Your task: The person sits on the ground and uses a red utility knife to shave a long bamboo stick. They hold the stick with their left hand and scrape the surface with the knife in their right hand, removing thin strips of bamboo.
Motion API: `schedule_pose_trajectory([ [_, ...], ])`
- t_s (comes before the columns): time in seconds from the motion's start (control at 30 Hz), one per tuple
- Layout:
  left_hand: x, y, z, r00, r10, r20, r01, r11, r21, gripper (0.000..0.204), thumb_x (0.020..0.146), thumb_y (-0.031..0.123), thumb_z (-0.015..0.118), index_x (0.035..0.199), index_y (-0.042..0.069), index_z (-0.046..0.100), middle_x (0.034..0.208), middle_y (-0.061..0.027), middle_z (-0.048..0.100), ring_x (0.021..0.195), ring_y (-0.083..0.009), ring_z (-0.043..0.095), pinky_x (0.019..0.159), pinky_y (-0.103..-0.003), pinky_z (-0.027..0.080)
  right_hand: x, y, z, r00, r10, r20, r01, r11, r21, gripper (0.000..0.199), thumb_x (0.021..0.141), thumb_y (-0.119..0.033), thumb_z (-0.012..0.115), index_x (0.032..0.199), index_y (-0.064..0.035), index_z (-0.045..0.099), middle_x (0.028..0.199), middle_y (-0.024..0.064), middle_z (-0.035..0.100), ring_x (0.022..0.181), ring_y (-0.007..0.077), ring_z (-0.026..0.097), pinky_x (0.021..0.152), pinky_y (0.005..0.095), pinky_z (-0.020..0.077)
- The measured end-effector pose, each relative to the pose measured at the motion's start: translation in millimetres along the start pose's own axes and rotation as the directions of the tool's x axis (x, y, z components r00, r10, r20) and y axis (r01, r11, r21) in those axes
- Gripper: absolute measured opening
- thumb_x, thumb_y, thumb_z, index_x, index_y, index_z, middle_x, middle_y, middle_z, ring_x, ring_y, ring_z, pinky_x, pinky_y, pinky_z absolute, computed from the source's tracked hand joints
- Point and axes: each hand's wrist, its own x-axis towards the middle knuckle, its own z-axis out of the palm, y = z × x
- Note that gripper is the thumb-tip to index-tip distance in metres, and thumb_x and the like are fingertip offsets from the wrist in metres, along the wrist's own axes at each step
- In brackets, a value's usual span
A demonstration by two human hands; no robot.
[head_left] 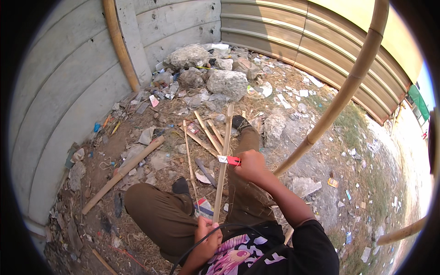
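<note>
I sit on littered ground with my legs out in front. My left hand (pixel 207 239) grips the near end of a long thin bamboo strip (pixel 223 169) close to my chest. The strip runs away from me over my right leg toward my black shoe (pixel 239 122). My right hand (pixel 250 166) is closed on a small cutter with a red handle (pixel 229 160), whose blade touches the strip at about its middle. A black cable (pixel 215 231) curves across my left hand.
Several split bamboo strips (pixel 204 137) lie between my legs, a thicker bamboo piece (pixel 123 173) to the left. Concrete rubble (pixel 215 75) is piled ahead by a grey wall (pixel 59 105). Bamboo poles (pixel 341 96) lean on the right, corrugated fencing (pixel 284 41) behind.
</note>
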Motion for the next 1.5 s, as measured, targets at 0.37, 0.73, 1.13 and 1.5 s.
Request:
schedule_pose_trajectory([
  [0.37, 1, -2, -4, 0.999, -0.031, -0.011, 0.031, 0.999, -0.009, 0.017, 0.105, 0.007, 0.044, 0.102, 0.008, 0.027, 0.068, -0.0040, 0.045, 0.052, -0.0060, 0.040, 0.045, -0.024, 0.034, 81, 20, -25, 0.984, 0.167, -0.059, -0.168, 0.986, 0.000, 0.029, 0.074, -0.027, 0.064, 0.081, -0.0006, 0.073, 0.079, 0.0234, 0.069, 0.079, 0.0420, 0.069, 0.075, 0.0501, 0.0553],
  [0.73, -8, -12, -2, 0.999, -0.025, 0.024, 0.028, 0.988, -0.154, 0.016, 0.104, 0.011, 0.049, 0.102, 0.003, 0.036, 0.069, -0.0016, 0.049, 0.056, -0.0034, 0.043, 0.049, -0.023, 0.038, 126, 114, -40, 0.872, 0.443, -0.209, -0.408, 0.893, 0.192, 0.044, 0.084, -0.037, 0.064, 0.082, 0.0073, 0.069, 0.081, 0.0291, 0.068, 0.083, 0.0458, 0.068, 0.074, 0.0493, 0.0534],
  [1.13, -2, -4, 6, 0.997, -0.064, 0.034, 0.064, 0.998, -0.005, 0.017, 0.106, 0.018, 0.050, 0.108, 0.002, 0.043, 0.067, 0.0010, 0.048, 0.056, -0.0019, 0.040, 0.049, -0.020, 0.035, -23, 31, 3, 0.990, 0.075, -0.117, -0.041, 0.961, 0.274, 0.026, 0.079, -0.028, 0.067, 0.074, -0.0029, 0.065, 0.067, 0.0207, 0.063, 0.065, 0.0416, 0.064, 0.060, 0.0473, 0.0500],
  [1.5, -2, -3, 4, 0.986, -0.123, 0.116, 0.120, 0.992, 0.036, 0.020, 0.108, 0.020, 0.045, 0.093, 0.006, 0.046, 0.065, 0.0043, 0.040, 0.055, -0.0024, 0.037, 0.048, -0.021, 0.030, -119, -6, 37, 0.991, -0.136, 0.008, 0.131, 0.968, 0.213, 0.014, 0.068, -0.021, 0.068, 0.074, -0.0087, 0.064, 0.067, 0.0143, 0.065, 0.065, 0.0372, 0.066, 0.060, 0.0483, 0.0518],
])
